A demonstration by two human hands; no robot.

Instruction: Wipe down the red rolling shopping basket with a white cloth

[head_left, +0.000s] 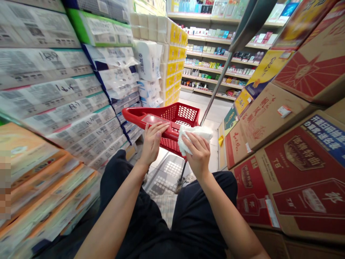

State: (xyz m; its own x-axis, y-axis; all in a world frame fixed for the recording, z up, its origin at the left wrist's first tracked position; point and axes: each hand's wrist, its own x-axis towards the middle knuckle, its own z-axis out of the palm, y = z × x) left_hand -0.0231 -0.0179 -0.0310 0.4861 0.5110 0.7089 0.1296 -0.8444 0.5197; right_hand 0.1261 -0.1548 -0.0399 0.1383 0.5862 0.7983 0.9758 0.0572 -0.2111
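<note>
A red plastic shopping basket (185, 111) with a lattice wall stands in front of my knees, raised above the floor on a thin metal leg. My left hand (153, 142) lies on its near rim (151, 118), fingers stretched out and flat against the red plastic. Bunched in my right hand (198, 151) is a white cloth (185, 133), held against the rim's right end. My fingers curl over the cloth and hide part of it. Beside the basket, a slanting metal pole (218, 84) rises to a dark grey part at the top.
Stacked packs of paper goods (81, 108) line the left side, with yellow-and-white packs (174, 61) behind. Printed cardboard boxes (296, 158) are piled close on the right. Shelves of small cosmetic packages (215, 54) stand at the back, beyond a tiled floor (194, 96).
</note>
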